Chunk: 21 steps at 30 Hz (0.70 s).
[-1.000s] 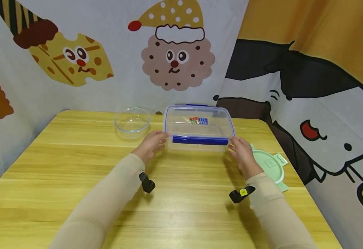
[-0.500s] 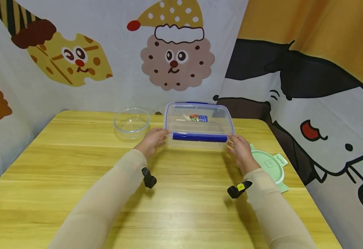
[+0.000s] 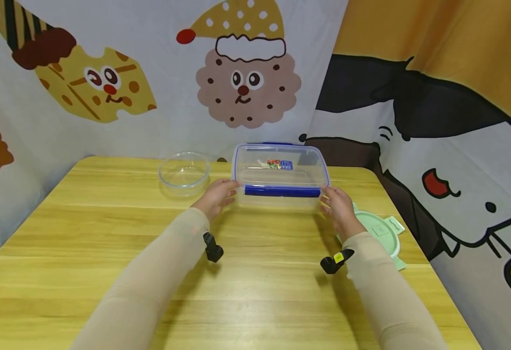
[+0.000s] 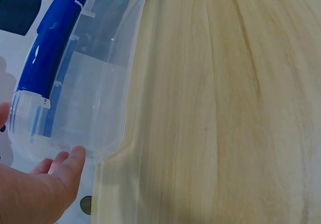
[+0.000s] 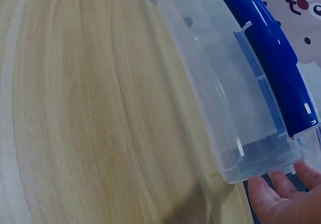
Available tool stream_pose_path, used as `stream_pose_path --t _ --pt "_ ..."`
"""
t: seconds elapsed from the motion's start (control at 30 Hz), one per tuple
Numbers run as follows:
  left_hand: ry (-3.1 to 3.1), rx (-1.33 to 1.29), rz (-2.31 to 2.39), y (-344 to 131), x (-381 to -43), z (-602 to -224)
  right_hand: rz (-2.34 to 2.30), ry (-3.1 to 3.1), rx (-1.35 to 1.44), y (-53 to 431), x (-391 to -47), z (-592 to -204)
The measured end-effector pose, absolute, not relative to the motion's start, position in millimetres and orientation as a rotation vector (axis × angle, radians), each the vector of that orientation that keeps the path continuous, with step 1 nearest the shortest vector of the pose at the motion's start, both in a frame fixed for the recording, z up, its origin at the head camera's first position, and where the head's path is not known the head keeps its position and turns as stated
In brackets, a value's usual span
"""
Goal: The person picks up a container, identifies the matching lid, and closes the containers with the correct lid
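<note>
A clear plastic food storage box (image 3: 279,172) with a blue-rimmed lid and a dark blue latch (image 3: 282,191) is at the far side of the table. My left hand (image 3: 217,198) holds its near left corner, and my right hand (image 3: 338,210) holds the near right corner. In the left wrist view the fingertips (image 4: 75,156) lie along the end wall, below the latch. The right wrist view has several fingers (image 5: 281,184) against the opposite end wall. No contents show through the clear walls.
A round clear glass bowl (image 3: 184,175) stands left of the box. On the right, a light green round lid (image 3: 379,233) with side flaps lies partly behind the right hand. A printed cloth backdrop (image 3: 172,131) hangs right behind the wooden table (image 3: 255,301).
Both hands and the box have shifted slightly away from me, toward the backdrop. Glass bowl and green lid stay in place; the grip looks the same.
</note>
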<state>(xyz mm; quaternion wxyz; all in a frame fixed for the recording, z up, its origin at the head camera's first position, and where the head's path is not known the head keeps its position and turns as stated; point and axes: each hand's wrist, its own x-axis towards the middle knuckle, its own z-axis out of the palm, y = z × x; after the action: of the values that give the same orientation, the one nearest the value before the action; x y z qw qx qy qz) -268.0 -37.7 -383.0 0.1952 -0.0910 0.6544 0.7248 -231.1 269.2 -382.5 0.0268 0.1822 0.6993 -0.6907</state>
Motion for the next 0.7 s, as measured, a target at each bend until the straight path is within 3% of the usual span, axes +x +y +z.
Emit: stream_pose_path --t 0.7 --pt "1.799 -0.269 2.062 -31.6 -276.5 -387.2 -2.092 2.181 0.562 271.7 -237.8 -380.8"
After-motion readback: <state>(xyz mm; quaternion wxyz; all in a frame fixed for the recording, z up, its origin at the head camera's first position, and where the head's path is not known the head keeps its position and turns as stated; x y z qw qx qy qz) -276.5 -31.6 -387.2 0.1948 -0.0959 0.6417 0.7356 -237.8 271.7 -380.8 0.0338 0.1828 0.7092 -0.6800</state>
